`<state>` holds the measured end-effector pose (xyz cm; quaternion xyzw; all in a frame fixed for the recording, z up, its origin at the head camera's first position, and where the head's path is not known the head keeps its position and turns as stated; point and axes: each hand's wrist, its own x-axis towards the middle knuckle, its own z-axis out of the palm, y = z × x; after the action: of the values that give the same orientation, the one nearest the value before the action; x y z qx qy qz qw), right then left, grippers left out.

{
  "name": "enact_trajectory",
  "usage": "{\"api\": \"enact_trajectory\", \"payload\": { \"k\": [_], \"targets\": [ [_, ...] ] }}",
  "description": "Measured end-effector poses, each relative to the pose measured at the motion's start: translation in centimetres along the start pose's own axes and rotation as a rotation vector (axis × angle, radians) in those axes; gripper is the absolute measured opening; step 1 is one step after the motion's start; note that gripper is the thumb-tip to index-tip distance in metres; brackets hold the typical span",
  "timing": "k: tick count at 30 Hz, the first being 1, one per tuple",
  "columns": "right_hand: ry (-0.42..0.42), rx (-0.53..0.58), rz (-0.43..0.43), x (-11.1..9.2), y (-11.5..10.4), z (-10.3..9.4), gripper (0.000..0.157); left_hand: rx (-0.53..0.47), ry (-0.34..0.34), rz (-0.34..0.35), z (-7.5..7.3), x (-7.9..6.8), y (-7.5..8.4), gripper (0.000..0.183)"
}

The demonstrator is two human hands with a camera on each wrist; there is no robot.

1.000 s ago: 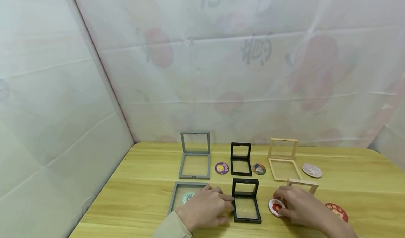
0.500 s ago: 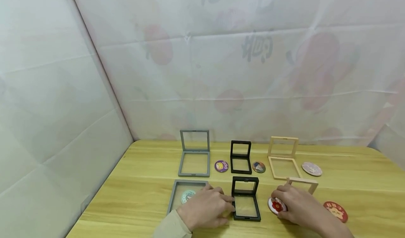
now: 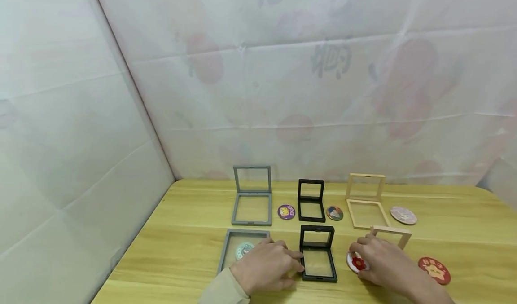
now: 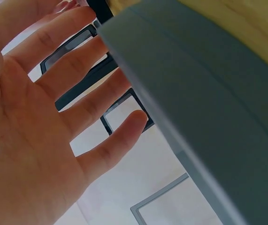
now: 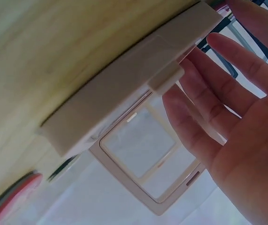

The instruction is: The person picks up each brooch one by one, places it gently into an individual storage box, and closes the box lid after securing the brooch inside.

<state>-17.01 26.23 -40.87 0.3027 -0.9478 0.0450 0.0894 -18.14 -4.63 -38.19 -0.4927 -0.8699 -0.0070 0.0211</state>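
Lower right: my right hand (image 3: 380, 261) pinches the flower badge (image 3: 357, 263), unchanged | lower centre: my left hand (image 3: 266, 266), fingers apart, touches a black frame (image 3: 319, 278) | work seems paused

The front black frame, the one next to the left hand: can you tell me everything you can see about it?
The front black frame opens like a little book. It has two square-cornered parts joined along one edge, both shiny and plastic-looking, with see-through middles. One part lies flat on the wooden table; the other stands up at the back. No badge shows inside. Fingertips of the left hand reach its left edge and seem to touch it.
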Motion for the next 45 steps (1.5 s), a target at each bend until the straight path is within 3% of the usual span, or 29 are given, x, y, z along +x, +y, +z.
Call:
{"api": "enact_trajectory", "payload": {
  "k": [6,23,38,45],
  "targets": [
    [-0.034,0.029,0.013,0.6,-0.1,-0.5,0.039,0.004,-0.014,-0.003,0.1,0.1,0.1,0.029],
    [-0.009,0.13,-0.006,1.0,-0.6,-1.5,0.032,-0.006,-0.009,-0.004,0.2,0.5,0.1,0.028],
    [-0.044,0.243,-0.035,1.7,-1.4,-2.0,0.028,-0.009,-0.007,0.005,0.2,0.6,0.0,0.028],
    [-0.049,0.276,-0.051,2.1,-2.1,-1.9,0.028,-0.017,-0.014,-0.002,0.3,0.7,0.1,0.02]
  ]
}}
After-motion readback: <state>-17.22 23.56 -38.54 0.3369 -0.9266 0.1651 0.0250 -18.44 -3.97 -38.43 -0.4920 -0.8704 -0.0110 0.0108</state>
